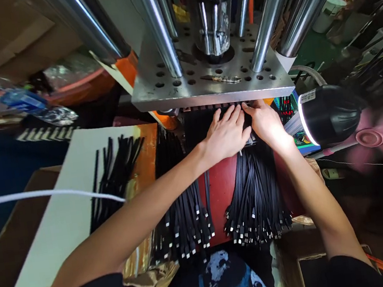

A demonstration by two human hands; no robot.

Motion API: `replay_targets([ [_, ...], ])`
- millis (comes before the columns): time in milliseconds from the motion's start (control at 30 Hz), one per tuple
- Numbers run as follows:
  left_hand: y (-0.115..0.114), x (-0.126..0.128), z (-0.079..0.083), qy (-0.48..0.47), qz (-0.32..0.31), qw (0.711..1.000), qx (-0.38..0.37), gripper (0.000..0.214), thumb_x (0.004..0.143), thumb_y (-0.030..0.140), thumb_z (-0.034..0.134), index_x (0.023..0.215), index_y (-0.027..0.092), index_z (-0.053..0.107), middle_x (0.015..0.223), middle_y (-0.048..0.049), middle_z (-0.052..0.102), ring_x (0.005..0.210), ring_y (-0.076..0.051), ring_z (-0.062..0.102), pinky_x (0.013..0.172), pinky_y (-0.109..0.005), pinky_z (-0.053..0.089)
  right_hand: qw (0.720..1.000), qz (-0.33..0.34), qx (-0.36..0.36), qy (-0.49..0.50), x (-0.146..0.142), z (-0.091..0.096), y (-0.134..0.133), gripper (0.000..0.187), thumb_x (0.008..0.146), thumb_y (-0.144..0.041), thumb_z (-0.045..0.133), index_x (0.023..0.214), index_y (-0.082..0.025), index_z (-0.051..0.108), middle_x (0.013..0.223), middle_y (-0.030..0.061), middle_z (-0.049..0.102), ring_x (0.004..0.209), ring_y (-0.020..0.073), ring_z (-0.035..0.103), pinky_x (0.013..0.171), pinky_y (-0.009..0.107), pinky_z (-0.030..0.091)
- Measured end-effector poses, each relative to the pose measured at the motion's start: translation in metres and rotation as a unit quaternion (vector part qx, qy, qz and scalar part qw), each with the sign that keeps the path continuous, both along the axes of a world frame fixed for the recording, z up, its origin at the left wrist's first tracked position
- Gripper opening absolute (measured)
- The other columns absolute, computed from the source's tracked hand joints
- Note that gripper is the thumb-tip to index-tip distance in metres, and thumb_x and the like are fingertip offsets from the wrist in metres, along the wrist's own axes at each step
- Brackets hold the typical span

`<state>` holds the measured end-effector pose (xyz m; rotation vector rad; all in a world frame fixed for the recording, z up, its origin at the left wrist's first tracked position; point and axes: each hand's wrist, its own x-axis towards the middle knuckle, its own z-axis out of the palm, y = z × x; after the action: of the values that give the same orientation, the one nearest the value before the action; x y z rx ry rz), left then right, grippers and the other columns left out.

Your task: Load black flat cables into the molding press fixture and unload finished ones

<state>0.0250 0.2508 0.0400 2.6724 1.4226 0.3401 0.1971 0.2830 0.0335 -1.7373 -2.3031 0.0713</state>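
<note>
My left hand (228, 131) lies palm down under the front edge of a steel press plate (213, 97), its fingers stretched out and spread. Beside it my right hand (265, 122) is bent, with the index finger reaching to the left hand's fingertips. The other right fingers are curled and partly hidden, and whatever they hold cannot be made out. A bundle of flat black cables (255, 196) with metal plugs hangs over a red surface (221, 200) just below my hands. More black cables (182, 210) hang to the left, partly behind my left forearm.
Steel columns (158, 30) rise from the press plate. Further black cables (114, 172) lie on a white board (58, 203) at left. A lit black lamp (332, 113) stands close to my right hand, with a spinning pink fan (370, 137) beyond. A white cord (50, 192) crosses at left.
</note>
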Motion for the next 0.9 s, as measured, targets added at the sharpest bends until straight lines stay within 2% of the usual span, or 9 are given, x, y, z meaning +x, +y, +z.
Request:
replay_targets([
  [67,0.021,0.001,-0.001,-0.001,0.004,1.000,0.007,0.061,0.109,0.031,0.042,0.159,-0.002,0.045,0.169,-0.0272,0.044,0.160,-0.038,0.040,0.134,-0.060,0.025,1.000,-0.002,-0.011,-0.014,-0.004,0.001,0.017,0.051,0.109,-0.015,0.041,0.155,-0.017,0.062,0.143,0.0239,0.064,0.124,0.0383,0.066,0.105,0.051,0.053],
  [233,0.065,0.006,-0.002,-0.019,0.039,0.999,0.013,0.049,0.108,0.027,0.040,0.139,-0.002,0.064,0.140,-0.0301,0.069,0.132,-0.040,0.065,0.117,-0.056,0.046,0.999,-0.010,-0.024,-0.024,-0.013,0.003,0.053,0.049,0.106,-0.009,0.038,0.146,-0.006,0.066,0.141,0.0260,0.068,0.130,0.0390,0.064,0.113,0.053,0.048],
  [367,0.073,-0.002,0.003,-0.036,0.041,0.999,-0.001,0.044,0.108,0.023,0.038,0.127,0.004,0.073,0.130,-0.0250,0.076,0.124,-0.035,0.070,0.112,-0.050,0.051,0.999,-0.018,-0.029,-0.003,-0.007,0.002,0.042,0.054,0.100,-0.003,0.041,0.147,-0.010,0.068,0.147,0.0225,0.067,0.130,0.0375,0.065,0.112,0.051,0.049],
  [500,0.028,-0.017,-0.001,-0.067,-0.023,0.997,0.044,0.052,0.111,0.024,0.035,0.154,0.001,0.053,0.158,-0.0250,0.058,0.147,-0.033,0.057,0.127,-0.049,0.040,0.998,0.024,0.013,0.064,0.016,-0.015,-0.018,0.064,0.095,-0.002,0.041,0.152,-0.018,0.066,0.144,0.0172,0.066,0.127,0.0312,0.069,0.108,0.042,0.055],
  [600,-0.011,-0.018,-0.012,-0.050,-0.067,0.995,0.046,0.053,0.111,0.030,0.040,0.154,0.003,0.054,0.165,-0.0222,0.052,0.156,-0.032,0.048,0.134,-0.049,0.033,0.995,0.029,0.024,0.088,0.028,-0.028,-0.062,0.069,0.091,-0.001,0.040,0.153,-0.019,0.065,0.144,0.0160,0.067,0.128,0.0283,0.069,0.108,0.041,0.058],
  [700,-0.035,-0.012,-0.013,-0.017,-0.067,0.996,0.048,0.059,0.110,0.036,0.048,0.157,-0.001,0.051,0.171,-0.0260,0.042,0.164,-0.038,0.035,0.137,-0.057,0.025,0.995,0.035,0.014,0.095,0.032,-0.027,-0.094,0.074,0.091,-0.001,0.038,0.160,-0.021,0.057,0.151,0.0156,0.064,0.134,0.0285,0.066,0.111,0.045,0.057],
  [800,-0.070,-0.022,-0.002,-0.023,-0.057,0.998,0.031,0.066,0.108,0.034,0.054,0.161,-0.003,0.044,0.175,-0.0289,0.032,0.166,-0.040,0.027,0.139,-0.062,0.020,0.988,0.044,0.010,0.146,0.041,-0.017,-0.138,0.067,0.098,-0.009,0.036,0.159,-0.027,0.058,0.156,0.0136,0.061,0.145,0.0306,0.059,0.120,0.052,0.052],
  [867,-0.118,-0.046,0.000,-0.077,-0.078,0.994,0.001,0.064,0.106,0.031,0.055,0.163,0.003,0.044,0.176,-0.0240,0.034,0.167,-0.037,0.028,0.140,-0.057,0.022,0.977,-0.028,0.032,0.207,0.053,-0.017,-0.181,0.054,0.104,-0.023,0.041,0.151,-0.037,0.064,0.151,0.0129,0.066,0.139,0.0334,0.064,0.118,0.055,0.053],
  [900,-0.150,-0.062,-0.003,-0.122,-0.098,0.987,-0.032,0.062,0.106,0.033,0.055,0.163,0.012,0.048,0.174,-0.0180,0.040,0.165,-0.033,0.034,0.140,-0.052,0.026,0.963,-0.102,0.062,0.240,0.060,-0.022,-0.206,0.045,0.105,-0.032,0.046,0.143,-0.042,0.067,0.141,0.0138,0.072,0.128,0.0356,0.071,0.110,0.057,0.056],
])
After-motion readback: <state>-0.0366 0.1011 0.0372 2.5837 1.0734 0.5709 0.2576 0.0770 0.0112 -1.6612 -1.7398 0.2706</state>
